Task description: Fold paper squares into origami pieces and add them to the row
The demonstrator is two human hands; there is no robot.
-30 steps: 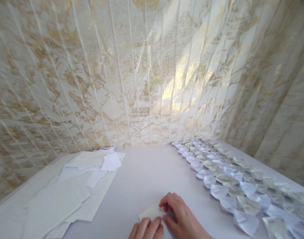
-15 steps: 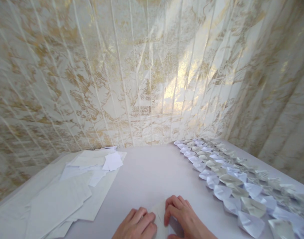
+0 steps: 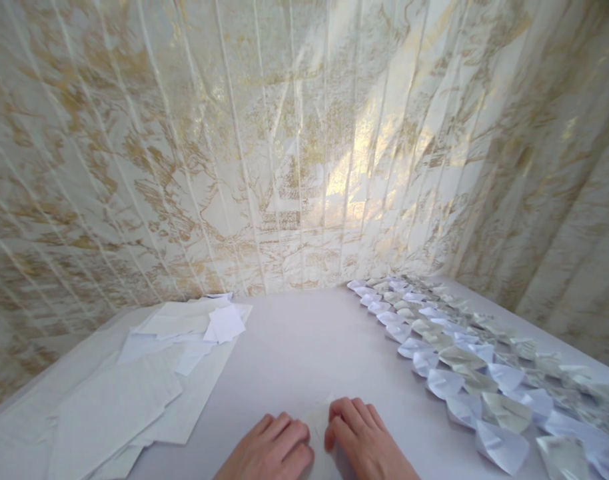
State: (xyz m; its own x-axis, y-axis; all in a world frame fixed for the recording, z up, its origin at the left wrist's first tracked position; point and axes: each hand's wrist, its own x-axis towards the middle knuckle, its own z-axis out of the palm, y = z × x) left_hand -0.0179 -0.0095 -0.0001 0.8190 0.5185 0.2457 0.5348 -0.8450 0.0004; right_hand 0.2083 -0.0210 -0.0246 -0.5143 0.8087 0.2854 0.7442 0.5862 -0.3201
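Note:
A small piece of white paper (image 3: 318, 425) lies at the table's near edge between my two hands, its lower part running out of view. My left hand (image 3: 274, 445) is closed with its fingers curled on the left side of the paper. From the right, my right hand (image 3: 360, 435) bends its fingers down onto the paper's other side. The thumbs and the lower edge of the paper are hidden.
Loose sheets of paper (image 3: 119, 393) overlap on the left, with small white squares (image 3: 225, 324) on top. Rows of folded paper pieces (image 3: 444, 385), white and greyish, cover the right side of the table (image 3: 299, 347). A patterned curtain (image 3: 264, 147) hangs behind.
My right hand has lowered and flattened slightly over the paper, its thumb slipping out of sight. My left hand has shifted a little to the left and down.

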